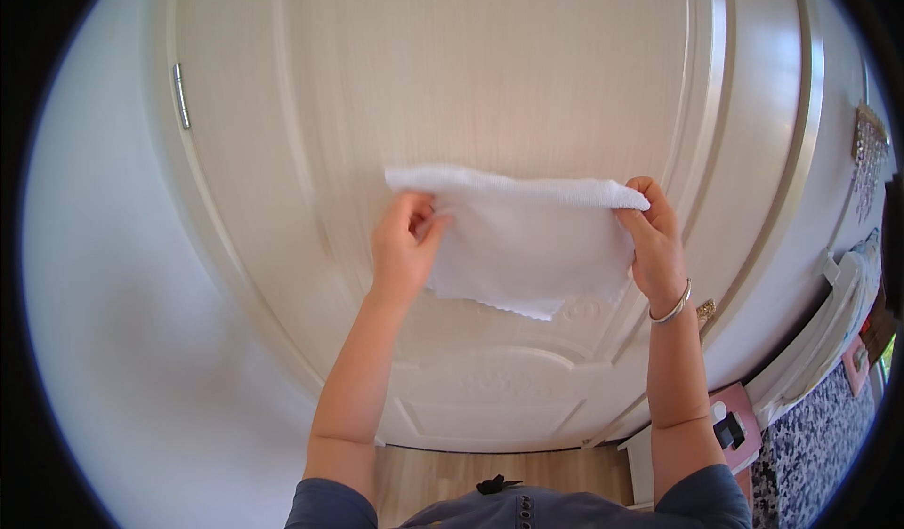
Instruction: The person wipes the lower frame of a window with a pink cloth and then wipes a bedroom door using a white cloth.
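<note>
A white ribbed cloth (530, 239) is spread between my two hands in front of a cream panelled door (494, 91). Its upper edge is folded over, and the lower edge hangs down unevenly. My right hand (653, 239) pinches the upper right corner between thumb and fingers, with a silver bangle on the wrist. At the cloth's left side is my left hand (409, 236), slightly blurred, its thumb and curled fingers at the cloth below the upper left corner. The fingertips there are partly hidden.
A metal hinge (181, 96) is on the door's left edge, and an ornate gold handle (705, 311) is partly behind my right wrist. At the lower right stand a pink-topped bedside table (738, 409) with small items and a bed with patterned bedding (812, 430). A white wall (162, 359) runs along the left.
</note>
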{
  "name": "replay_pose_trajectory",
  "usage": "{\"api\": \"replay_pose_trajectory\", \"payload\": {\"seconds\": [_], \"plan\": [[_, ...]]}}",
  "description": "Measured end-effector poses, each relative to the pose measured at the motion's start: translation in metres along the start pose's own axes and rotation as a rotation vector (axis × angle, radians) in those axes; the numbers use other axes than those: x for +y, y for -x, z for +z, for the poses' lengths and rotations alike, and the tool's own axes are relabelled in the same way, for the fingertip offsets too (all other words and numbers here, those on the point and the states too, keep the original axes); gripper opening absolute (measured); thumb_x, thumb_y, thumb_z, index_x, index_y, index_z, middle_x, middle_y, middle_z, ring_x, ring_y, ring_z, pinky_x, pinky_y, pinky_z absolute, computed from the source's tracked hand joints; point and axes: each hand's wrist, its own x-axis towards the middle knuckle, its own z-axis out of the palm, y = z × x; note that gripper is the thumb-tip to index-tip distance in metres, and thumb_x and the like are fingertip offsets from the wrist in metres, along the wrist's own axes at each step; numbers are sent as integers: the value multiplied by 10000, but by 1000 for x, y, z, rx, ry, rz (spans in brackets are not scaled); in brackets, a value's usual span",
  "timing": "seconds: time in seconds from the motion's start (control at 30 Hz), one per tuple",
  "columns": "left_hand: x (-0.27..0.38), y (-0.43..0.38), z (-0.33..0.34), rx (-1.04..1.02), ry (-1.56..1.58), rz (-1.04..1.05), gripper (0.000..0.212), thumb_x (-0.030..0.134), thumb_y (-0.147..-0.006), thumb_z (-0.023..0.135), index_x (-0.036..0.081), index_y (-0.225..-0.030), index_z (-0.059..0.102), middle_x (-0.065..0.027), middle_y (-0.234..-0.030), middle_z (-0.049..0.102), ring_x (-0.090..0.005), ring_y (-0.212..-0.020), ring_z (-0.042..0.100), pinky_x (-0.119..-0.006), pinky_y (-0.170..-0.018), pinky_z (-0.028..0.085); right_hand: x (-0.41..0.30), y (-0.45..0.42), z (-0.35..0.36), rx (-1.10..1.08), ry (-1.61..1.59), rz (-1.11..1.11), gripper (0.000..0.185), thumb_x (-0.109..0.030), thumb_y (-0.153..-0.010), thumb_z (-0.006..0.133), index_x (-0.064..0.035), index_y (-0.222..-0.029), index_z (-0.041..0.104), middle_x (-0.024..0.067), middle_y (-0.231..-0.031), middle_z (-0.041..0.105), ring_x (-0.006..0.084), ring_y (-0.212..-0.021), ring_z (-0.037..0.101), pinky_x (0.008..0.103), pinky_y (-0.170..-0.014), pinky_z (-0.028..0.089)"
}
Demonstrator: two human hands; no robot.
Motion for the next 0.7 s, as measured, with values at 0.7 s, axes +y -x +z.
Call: {"api": "replay_pose_trajectory", "payload": {"seconds": [0.7], "plan": [[52,127,70,-573,234,67,99,100,-848,582,4,-862,558,-83,-767,575,-159,-690,570,-294,-579,456,43,54,18,-319,528,242,162,-139,-844,566,-7,-886,482,0,-647,533,26,-563,411,216,-473,332]]}}
